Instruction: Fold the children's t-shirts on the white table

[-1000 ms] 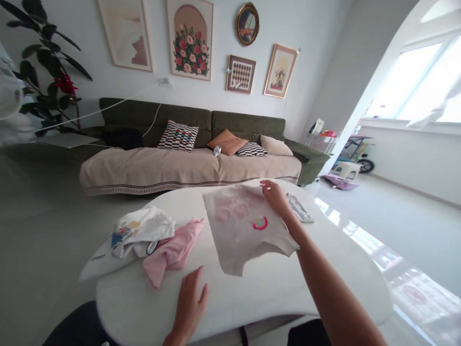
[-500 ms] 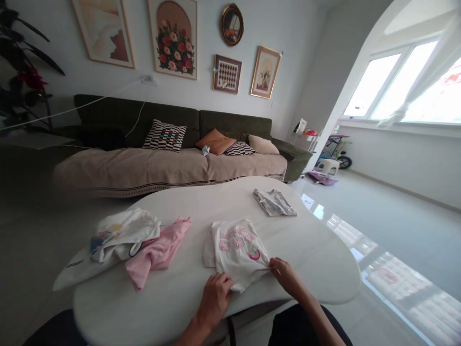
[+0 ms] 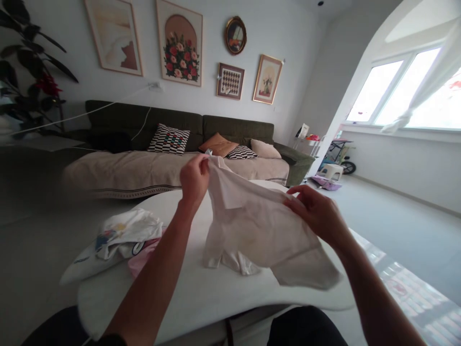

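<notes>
A white T-shirt [image 3: 252, 226] hangs spread out in the air over the table, its plain side facing me and its lower part drooping toward the tabletop. My left hand [image 3: 194, 178] is closed on one upper corner of it, raised to the height of the sofa seat. On the other side, my right hand [image 3: 315, 211] pinches the shirt's upper edge between thumb and fingers. The printed front seen earlier is turned out of sight.
Left on the white table [image 3: 118, 302] lie a crumpled white printed garment [image 3: 126, 233] and a pink garment [image 3: 142, 259], partly behind my left forearm. A green sofa [image 3: 237, 127] with cushions stands beyond. My knees are at the near edge.
Both hands have risen, lifting the T-shirt off the table and opening it out. My left hand moved up and forward. The folded grey garment at the far right is now hidden.
</notes>
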Motion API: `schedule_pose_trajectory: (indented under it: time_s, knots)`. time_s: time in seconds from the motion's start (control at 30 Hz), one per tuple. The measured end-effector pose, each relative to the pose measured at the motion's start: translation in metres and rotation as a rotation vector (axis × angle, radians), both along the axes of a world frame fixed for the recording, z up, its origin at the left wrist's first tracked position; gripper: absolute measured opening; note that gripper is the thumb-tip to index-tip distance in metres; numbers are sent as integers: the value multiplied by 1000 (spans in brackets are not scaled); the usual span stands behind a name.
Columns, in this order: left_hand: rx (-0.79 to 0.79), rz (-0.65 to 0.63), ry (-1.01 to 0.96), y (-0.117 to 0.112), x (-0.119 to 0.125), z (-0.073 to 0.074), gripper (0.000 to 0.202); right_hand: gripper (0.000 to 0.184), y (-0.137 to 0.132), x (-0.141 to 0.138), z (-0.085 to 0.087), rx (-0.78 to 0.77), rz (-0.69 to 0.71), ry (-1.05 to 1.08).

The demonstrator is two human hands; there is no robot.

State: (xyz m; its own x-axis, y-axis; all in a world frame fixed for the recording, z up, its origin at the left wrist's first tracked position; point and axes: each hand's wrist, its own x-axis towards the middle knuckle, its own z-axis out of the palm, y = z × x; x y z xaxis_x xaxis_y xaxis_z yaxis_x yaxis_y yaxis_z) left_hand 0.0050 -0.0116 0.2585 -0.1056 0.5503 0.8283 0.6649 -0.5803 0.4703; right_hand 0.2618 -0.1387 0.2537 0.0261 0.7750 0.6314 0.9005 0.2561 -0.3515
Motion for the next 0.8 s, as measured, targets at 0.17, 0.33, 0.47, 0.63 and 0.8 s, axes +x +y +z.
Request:
schedule_pose_trajectory:
  time_s: [0.17, 0.33, 0.47, 0.63, 0.8]
  knots:
    - [35, -146, 90, 3, -11, 35, 25, 20, -5, 17, 34, 54, -58, -276]
    - [-434, -549, -5, 21, -23, 31, 28, 27, 13, 29, 38, -61, 7, 300]
    - [-832, -841, -158, 32, -42, 17, 37, 34, 19, 40, 31, -304, 252, 640]
    - [-1005, -1029, -199, 35, -64, -2, 43, 35, 12, 52, 25, -500, 394, 724]
    - [-938, -985, -161, 34, -75, -7, 35, 40, 6, 51, 23, -523, 346, 569]
